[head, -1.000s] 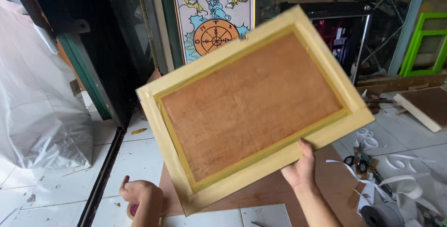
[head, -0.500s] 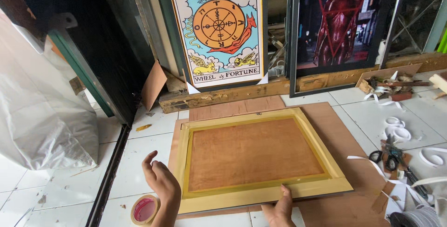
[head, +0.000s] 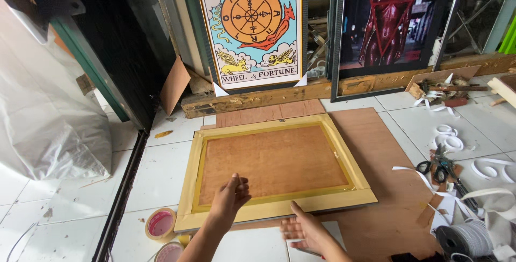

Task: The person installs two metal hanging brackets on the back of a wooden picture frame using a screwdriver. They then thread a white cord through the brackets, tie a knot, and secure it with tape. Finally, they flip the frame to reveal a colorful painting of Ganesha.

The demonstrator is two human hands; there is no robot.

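Head view: scissors (head: 436, 166) beside frame (head: 274, 165)

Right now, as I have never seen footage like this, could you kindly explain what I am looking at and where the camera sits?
The camera is worn on a person's head and looks down, so the two bare arms reaching in from the bottom are that person's own. The left hand hovers over the near edge of a pale yellow frame with a brown backing board, lying back side up on a brown board on the tiled floor. The right hand, open and blurred, is just in front of that edge. Neither holds anything. Tape rolls lie at left, scissors at right, and two framed pictures lean behind.
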